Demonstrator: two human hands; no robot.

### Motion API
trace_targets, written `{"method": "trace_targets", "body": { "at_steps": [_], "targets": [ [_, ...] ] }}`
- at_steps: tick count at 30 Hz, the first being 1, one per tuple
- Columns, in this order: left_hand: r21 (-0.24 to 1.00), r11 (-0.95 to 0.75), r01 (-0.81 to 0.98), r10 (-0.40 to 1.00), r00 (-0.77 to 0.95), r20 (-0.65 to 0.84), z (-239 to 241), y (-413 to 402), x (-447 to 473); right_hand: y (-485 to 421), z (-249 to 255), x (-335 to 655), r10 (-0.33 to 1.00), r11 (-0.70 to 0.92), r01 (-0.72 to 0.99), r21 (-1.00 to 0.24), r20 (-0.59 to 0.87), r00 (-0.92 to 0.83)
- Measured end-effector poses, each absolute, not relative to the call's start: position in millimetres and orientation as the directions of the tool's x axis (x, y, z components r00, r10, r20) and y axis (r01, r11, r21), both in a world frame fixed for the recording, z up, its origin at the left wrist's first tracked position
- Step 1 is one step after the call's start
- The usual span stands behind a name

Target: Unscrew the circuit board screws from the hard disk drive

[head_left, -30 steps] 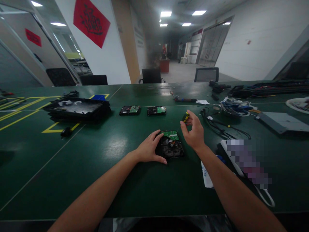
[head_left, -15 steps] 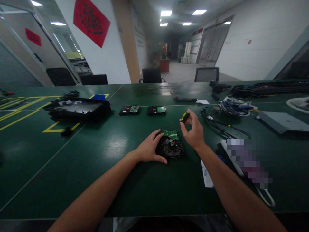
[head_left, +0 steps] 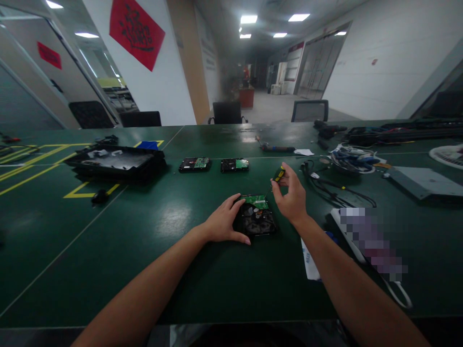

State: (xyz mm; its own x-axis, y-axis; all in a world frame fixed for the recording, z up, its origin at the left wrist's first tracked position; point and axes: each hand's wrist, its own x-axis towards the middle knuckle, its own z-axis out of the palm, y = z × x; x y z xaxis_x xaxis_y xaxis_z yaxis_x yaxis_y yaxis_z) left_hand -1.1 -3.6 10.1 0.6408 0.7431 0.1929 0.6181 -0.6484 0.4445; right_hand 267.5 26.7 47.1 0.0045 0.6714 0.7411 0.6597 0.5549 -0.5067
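A black hard drive (head_left: 256, 222) with a green circuit board along its far edge lies flat on the table before me. My left hand (head_left: 226, 220) grips its left side, fingers on the board's corner and thumb by the near edge. In my right hand (head_left: 291, 195) is a screwdriver (head_left: 278, 174) with a black and yellow handle, held tilted between thumb and fingers. Its thin shaft points down toward the right end of the circuit board; whether the tip touches a screw is too small to tell.
Beyond the drive lie two more hard drives (head_left: 235, 165). A black tray-like casing (head_left: 119, 161) stands at left. To the right are black cables (head_left: 325, 188), a bowl of cables (head_left: 352, 159), a grey metal box (head_left: 427, 182) and a white-edged item (head_left: 347, 236), partly blurred, near my forearm.
My right hand has shifted very slightly right and the screwdriver handle has turned, showing more of its yellow side. My left hand and the hard drive stay in place.
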Motion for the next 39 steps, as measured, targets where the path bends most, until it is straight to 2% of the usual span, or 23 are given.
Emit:
{"method": "trace_targets", "body": {
  "at_steps": [5,10,18,26,34,39],
  "targets": [
    [0.441,-0.652,0.617,0.741,0.641,0.197,9.8,-3.7,-1.0,26.4,48.2,267.9,0.646,0.546,0.686,-0.48,0.763,0.021],
    [0.441,-0.652,0.616,0.741,0.642,0.198,9.2,-3.4,-1.3,26.5,48.1,266.9,0.666,0.572,0.638,-0.515,0.746,0.006],
    [0.456,-0.648,0.61,0.742,0.64,0.199,9.6,-3.5,-0.8,26.0,50.8,266.4,0.62,0.549,0.707,-0.447,0.785,0.015],
    [0.452,-0.641,0.62,0.747,0.639,0.183,12.3,-5.2,-0.4,28.4,50.6,266.1,0.615,0.549,0.702,-0.454,0.788,0.029],
    [0.45,-0.638,0.625,0.747,0.644,0.165,14.8,-5.7,-0.7,25.1,50.7,263.4,0.677,0.552,0.657,-0.513,0.736,0.006],
    [0.449,-0.636,0.627,0.749,0.641,0.166,16.3,-6.6,0.2,25.6,52.4,262.9,0.658,0.522,0.705,-0.48,0.753,0.025]
  ]
}}
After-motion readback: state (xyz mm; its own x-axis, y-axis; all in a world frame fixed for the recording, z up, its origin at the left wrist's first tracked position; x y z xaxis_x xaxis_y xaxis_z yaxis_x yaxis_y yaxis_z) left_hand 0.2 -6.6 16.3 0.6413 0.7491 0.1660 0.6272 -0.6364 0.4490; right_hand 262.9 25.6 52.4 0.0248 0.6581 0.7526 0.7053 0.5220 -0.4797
